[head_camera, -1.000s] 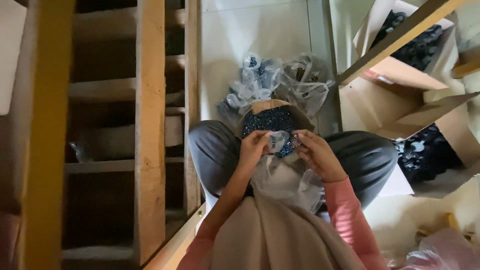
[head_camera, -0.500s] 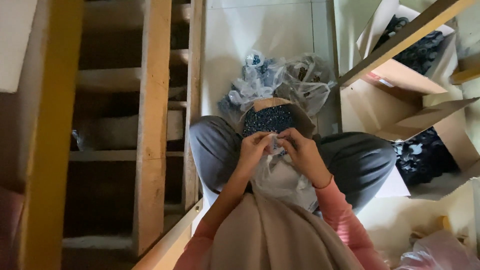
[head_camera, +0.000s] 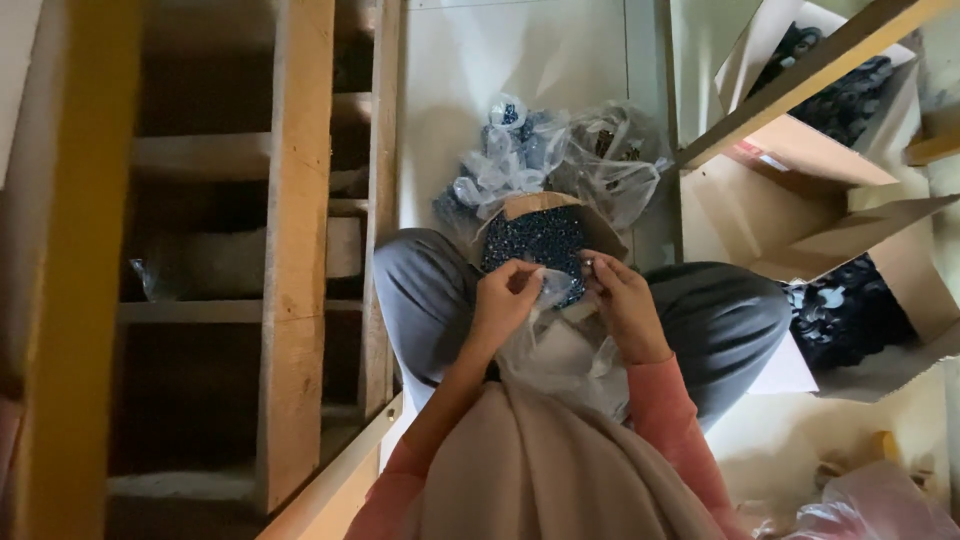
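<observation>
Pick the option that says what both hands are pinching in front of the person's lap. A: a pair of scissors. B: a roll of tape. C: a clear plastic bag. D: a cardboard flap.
C: the left hand and right hand both grip the top of a clear plastic bag, above the small box of dark blue pieces.

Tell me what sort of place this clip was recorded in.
Probably a small workshop or storeroom used for hand packing. The person sits on a pale floor beside wooden racks, open cardboard boxes of small dark parts stand at the side, and both hands work a clear plastic bag over the lap.
</observation>
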